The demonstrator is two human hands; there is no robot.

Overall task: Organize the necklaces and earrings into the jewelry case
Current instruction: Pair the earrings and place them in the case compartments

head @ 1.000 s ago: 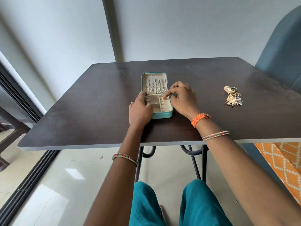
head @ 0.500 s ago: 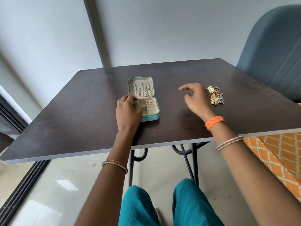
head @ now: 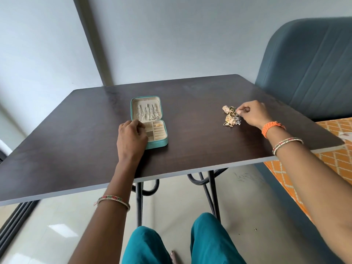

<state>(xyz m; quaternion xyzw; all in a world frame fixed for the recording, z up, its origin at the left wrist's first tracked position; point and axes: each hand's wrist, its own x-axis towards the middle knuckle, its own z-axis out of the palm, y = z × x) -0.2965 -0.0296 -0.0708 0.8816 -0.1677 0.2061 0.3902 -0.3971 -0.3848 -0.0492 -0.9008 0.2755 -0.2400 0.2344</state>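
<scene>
Person, two bare arms and hands, seen from head height.

Left hand [head: 132, 135]: forearm reaching straight forward, palm down, knuckles up, fingers curled at the near left corner of the jewelry case [head: 152, 128], resting on its edge; thin beaded bangle on the forearm. Right hand [head: 251, 114]: arm stretched forward and out to the right, wrist turned leftward, fingers bunched, thumb and forefinger tips together at the earring pile [head: 230, 116]; whether a piece is actually pinched cannot be told. Orange braided band at the wrist, beaded bangle behind it. Teal-clad knees low in view.
</scene>
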